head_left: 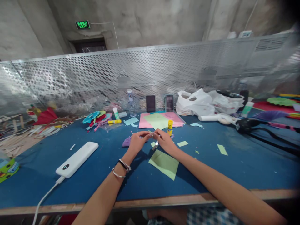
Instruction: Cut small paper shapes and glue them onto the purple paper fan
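Note:
My left hand and my right hand meet above the middle of the table, fingertips pinched together around something small that I cannot make out. A thin silvery metal piece pokes down below my right hand's fingers; its kind is unclear. Directly beneath lies a square of light green paper. Beside my left hand a pleated purple paper fan is partly covered by the fingers. An upright yellow glue stick stands just behind my right hand.
Pink and green sheets are stacked farther back, before a clear bottle and white plastic bags. A white power bank with a cable lies left. Black straps lie right. A perforated metal screen borders the table.

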A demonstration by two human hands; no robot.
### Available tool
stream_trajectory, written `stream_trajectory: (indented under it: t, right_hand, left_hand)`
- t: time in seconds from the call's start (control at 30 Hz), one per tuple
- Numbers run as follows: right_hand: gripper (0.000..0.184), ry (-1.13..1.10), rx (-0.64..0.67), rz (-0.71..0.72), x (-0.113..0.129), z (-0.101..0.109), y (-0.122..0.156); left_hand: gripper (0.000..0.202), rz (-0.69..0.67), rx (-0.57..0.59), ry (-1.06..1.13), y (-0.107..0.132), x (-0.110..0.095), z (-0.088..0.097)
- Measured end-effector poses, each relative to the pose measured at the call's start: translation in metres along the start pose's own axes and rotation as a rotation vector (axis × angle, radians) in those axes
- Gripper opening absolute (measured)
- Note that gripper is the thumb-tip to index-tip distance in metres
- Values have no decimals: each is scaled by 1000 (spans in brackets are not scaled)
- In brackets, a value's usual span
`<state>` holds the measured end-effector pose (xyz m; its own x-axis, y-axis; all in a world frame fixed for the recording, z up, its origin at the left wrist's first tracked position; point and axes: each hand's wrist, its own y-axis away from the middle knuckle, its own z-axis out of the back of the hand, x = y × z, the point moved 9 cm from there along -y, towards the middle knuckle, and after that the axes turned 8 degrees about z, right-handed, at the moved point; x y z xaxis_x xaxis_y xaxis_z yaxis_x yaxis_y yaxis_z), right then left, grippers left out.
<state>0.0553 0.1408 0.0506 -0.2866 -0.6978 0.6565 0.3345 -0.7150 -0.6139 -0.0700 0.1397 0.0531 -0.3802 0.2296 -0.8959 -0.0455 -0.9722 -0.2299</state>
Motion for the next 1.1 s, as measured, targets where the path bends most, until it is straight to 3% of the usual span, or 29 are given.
stream_trajectory:
  t: [0.33,0.57,0.87,1.1]
  right_hand:
    - [35,1,-5,17,4,1,-2]
    - [27,36,64,32,10,-6,1]
    - [17,110,82,141,11,-10,1]
    - [21,215,114,129,8,-6,1]
  left_hand:
    - [35,1,-28,24,-1,-1,2]
    - [33,-33,-79,27,-2,-1,7]
    - [36,15,-7,176,-5,7,6]
    - [34,-95,-5,-4,-1,-8,9]
